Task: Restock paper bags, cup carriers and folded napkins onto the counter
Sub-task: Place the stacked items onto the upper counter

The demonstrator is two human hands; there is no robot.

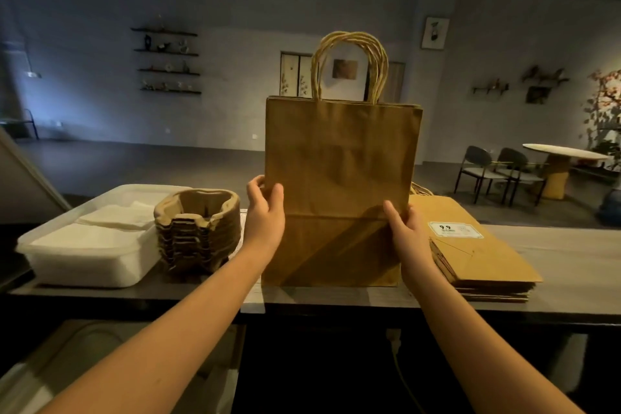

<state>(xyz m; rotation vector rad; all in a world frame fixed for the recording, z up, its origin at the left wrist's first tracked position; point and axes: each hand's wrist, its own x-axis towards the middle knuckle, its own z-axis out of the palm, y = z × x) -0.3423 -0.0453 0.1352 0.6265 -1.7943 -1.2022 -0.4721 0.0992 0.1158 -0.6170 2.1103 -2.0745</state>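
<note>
Brown paper bags upright, gripped by 2 hands.

Dim room — grey wall with shelves, round table, chairs.

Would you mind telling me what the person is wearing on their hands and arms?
Nothing that shows. The left hand and right hand are gloveless, with no ring, watch or bracelet visible. Both forearms are bare down to the frame edge, with no sleeves in view.
</note>
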